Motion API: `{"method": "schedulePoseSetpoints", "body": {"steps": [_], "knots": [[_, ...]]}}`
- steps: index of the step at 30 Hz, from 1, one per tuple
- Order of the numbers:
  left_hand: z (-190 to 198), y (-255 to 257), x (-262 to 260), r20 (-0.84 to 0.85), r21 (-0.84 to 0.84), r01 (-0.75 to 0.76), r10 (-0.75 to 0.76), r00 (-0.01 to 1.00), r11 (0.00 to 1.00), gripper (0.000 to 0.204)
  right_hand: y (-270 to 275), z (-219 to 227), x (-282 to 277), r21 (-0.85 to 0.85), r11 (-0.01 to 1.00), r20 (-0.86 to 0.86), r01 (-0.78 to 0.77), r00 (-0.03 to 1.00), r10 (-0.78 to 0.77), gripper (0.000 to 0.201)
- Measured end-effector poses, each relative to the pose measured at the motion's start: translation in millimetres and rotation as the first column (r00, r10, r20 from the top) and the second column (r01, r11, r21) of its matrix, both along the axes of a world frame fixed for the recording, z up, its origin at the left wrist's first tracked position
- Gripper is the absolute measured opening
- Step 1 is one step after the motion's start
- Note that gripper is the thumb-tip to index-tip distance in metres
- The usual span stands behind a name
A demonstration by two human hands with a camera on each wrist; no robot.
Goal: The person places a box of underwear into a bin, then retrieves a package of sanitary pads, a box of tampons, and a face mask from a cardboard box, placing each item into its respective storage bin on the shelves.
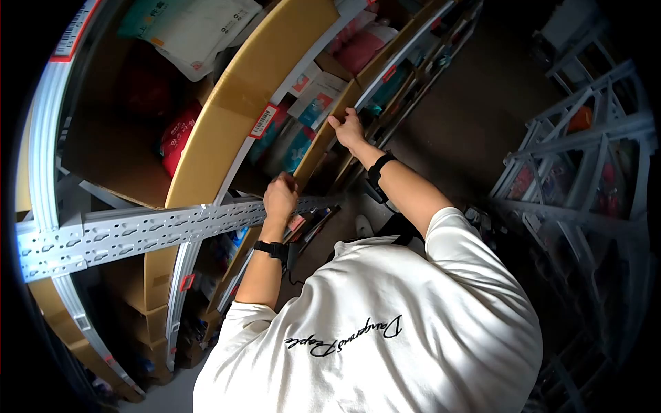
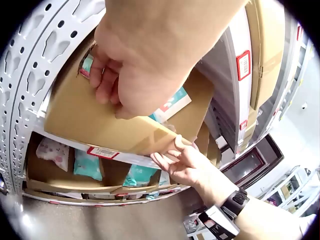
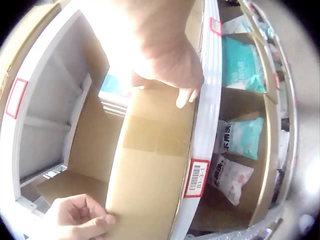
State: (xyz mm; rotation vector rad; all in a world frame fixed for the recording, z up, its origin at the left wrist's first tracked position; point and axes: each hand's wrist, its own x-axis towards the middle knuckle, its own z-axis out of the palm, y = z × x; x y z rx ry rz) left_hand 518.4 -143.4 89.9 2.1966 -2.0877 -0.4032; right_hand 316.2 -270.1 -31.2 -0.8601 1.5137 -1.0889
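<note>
A long cardboard box (image 1: 317,153) (image 2: 110,122) (image 3: 152,150) rests on a shelf level, its long wall facing out. At its near end, my left hand (image 1: 281,198) (image 2: 142,75) (image 3: 80,220) grips the box edge with curled fingers. Farther along, my right hand (image 1: 350,131) (image 2: 184,164) (image 3: 167,62) holds the same wall, fingers bent over its upper edge. White-and-teal packages (image 2: 175,104) (image 3: 114,86) lie inside, partly hidden by the hands and wall.
Below the box, a lower level holds teal and pale bags (image 2: 87,164) (image 3: 242,137). A perforated metal beam (image 1: 151,224) crosses near the left hand. Another cardboard box (image 1: 248,89) stands at the upper left, and more racks (image 1: 578,172) stand across the aisle.
</note>
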Motion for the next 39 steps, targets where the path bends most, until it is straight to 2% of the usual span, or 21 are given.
{"method": "schedulePoseSetpoints", "body": {"steps": [3, 5, 6, 9, 10, 12, 16, 19, 20, 21, 23, 24, 26, 28, 29, 30, 31, 33, 34, 37, 39], "knots": [[6.4, 1.6, -4.5, 0.037, 0.018, 0.029, -0.030, 0.999, 0.999, 0.018, 11.1, 3.5, -4.4, -0.047, 0.998, 0.022, 0.037, 0.999, -0.036, 0.070], [8.1, -1.1, -2.0, 0.036, 0.021, 0.058, -0.059, 0.998, 0.998, 0.020, 31.1, 10.2, -13.3, 0.014, 0.997, 0.057, -0.079, 0.995, 0.078, 0.068], [7.2, -2.2, -1.4, 0.040, 0.015, 0.049, -0.050, 0.998, 0.999, 0.022, 48.0, 5.1, -15.8, 0.046, 0.994, 0.245, -0.101, 0.966, 0.086, 0.064], [3.3, -9.9, -1.4, -0.066, -0.013, 0.117, -0.118, 0.991, 0.993, 0.025, 125.6, -0.5, -48.4, 0.095, 0.970, 0.406, -0.223, 0.899, 0.167, 0.053], [-1.9, -13.1, -4.4, -0.105, -0.024, 0.114, -0.116, 0.988, 0.993, 0.026, 150.4, -6.8, -65.5, 0.123, 0.982, 0.398, -0.146, 0.913, 0.086, 0.053], [-14.1, -22.3, -12.2, -0.164, -0.051, 0.155, -0.161, 0.973, 0.987, 0.026, 201.7, -27.3, -95.6, 0.257, 0.946, 0.341, -0.198, 0.934, 0.103, 0.050], [-17.6, -34.2, -55.5, -0.269, -0.101, 0.238, -0.257, 0.928, 0.966, 0.023, 294.4, -65.2, -159.3, 0.336, 0.922, 0.153, 0.193, 0.954, -0.256, 0.044], [-33.9, -46.1, -96.7, -0.292, -0.038, 0.386, -0.380, 0.878, 0.922, 0.024, 357.9, -78.7, -189.4, 0.388, 0.786, 0.063, 0.481, 0.837, -0.543, 0.042], [-48.3, -51.9, -109.6, -0.328, -0.053, 0.481, -0.470, 0.819, 0.875, 0.021, 377.1, -82.5, -195.6, 0.400, 0.756, 0.054, 0.518, 0.810, -0.584, 0.044], [-39.1, -42.5, -136.5, -0.355, 0.044, 0.484, -0.440, 0.825, 0.874, 0.019, 396.8, -93.3, -203.8, 0.411, 0.723, 0.044, 0.556, 0.780, -0.624, 0.046], [-19.2, -18.7, -190.7, -0.374, 0.084, 0.607, -0.540, 0.754, 0.790, 0.021, 435.4, -122.6, -213.8, 0.500, 0.613, 0.074, 0.612, 0.675, -0.734, 0.045], [-55.8, -33.1, -198.3, -0.387, -0.043, 0.758, -0.710, 0.588, 0.651, 0.019, 450.5, -121.2, -217.1, 0.551, 0.552, 0.072, 0.626, 0.623, -0.779, 0.042], [-55.0, -11.0, -248.0, -0.407, 0.144, 0.831, -0.733, 0.545, 0.537, 0.013, 481.7, -145.2, -236.4, 0.603, 0.471, 0.081, 0.644, 0.537, -0.839, 0.039], [-70.6, 8.1, -294.6, -0.405, 0.229, 0.891, -0.794, 0.454, 0.392, 0.013, 510.4, -193.1, -244.7, 0.589, 0.509, -0.010, 0.628, 0.635, -0.772, 0.038], [-78.5, 19.1, -314.5, -0.402, 0.257, 0.915, -0.827, 0.394, 0.311, 0.014, 518.1, -211.9, -242.4, 0.597, 0.488, 0.013, 0.637, 0.600, -0.800, 0.038], [-87.8, 26.3, -333.6, -0.438, 0.213, 0.965, -0.868, 0.234, 0.153, 0.019, 525.5, -224.1, -243.4, 0.569, 0.421, -0.202, 0.706, 0.617, -0.760, 0.039], [-118.3, 21.5, -345.3, -0.422, 0.247, 0.963, -0.884, 0.204, 0.104, 0.022, 534.5, -234.9, -249.8, 0.526, 0.360, -0.415, 0.771, 0.602, -0.683, 0.040], [-158.6, 26.0, -378.9, -0.432, 0.377, 0.926, -0.881, 0.193, 0.018, 0.024, 551.2, -254.4, -267.1, 0.567, 0.328, -0.349, 0.756, 0.581, -0.735, 0.048], [-157.8, 44.6, -402.0, -0.432, 0.487, 0.873, -0.862, 0.266, 0.025, 0.026, 557.1, -273.8, -272.0, 0.576, 0.301, -0.381, 0.760, 0.575, -0.724, 0.050], [-216.1, 64.7, -442.2, -0.558, 0.526, 0.841, -0.797, 0.232, -0.124, 0.033, 577.4, -322.9, -295.4, 0.663, 0.234, -0.387, 0.711, 0.592, -0.707, 0.066], [-241.8, 90.1, -463.5, -0.508, 0.556, 0.814, -0.844, 0.172, -0.169, 0.035, 593.7, -342.6, -313.0, 0.780, 0.148, -0.315, 0.608, 0.585, -0.748, 0.079]]}}
